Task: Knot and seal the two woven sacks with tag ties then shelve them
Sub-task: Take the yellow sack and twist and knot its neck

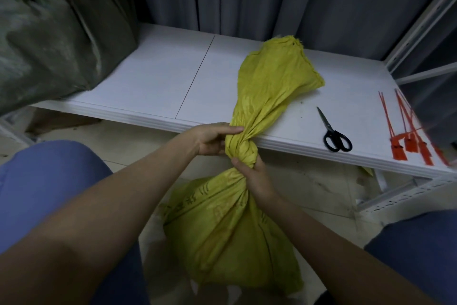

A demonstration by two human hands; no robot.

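yellow woven sack [230, 230] neck gripped just above the knot by left hand [212, 140], squeezed below it by right hand [257, 178], scissors [333, 134] and red tag ties [410, 139] lying off past the right fingers

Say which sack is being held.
The yellow woven sack: left hand and right hand grip its neck; the grey-green sack lies untouched on the white shelf.
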